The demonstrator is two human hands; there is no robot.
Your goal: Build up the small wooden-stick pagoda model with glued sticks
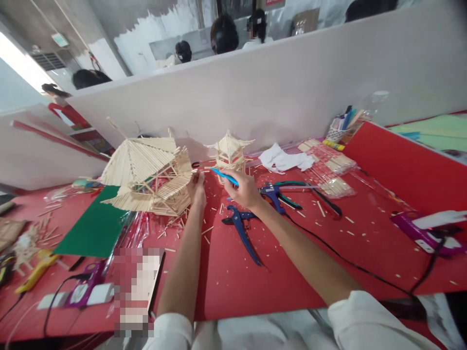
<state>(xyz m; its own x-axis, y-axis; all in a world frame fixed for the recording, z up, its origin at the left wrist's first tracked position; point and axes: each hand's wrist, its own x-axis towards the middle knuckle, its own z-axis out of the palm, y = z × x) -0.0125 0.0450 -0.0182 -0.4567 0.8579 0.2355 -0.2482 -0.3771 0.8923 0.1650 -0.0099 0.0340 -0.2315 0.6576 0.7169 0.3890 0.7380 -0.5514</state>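
Your left hand, hold unclear, is beside the large stick house; your right hand grips a blue tool, cutters nearer you than its fingers.

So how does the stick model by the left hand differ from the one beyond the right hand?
The left model looks larger than the right model. The left model spreads wide, while the right model rises to a narrow peak with flared corners. Both are built of pale sticks.
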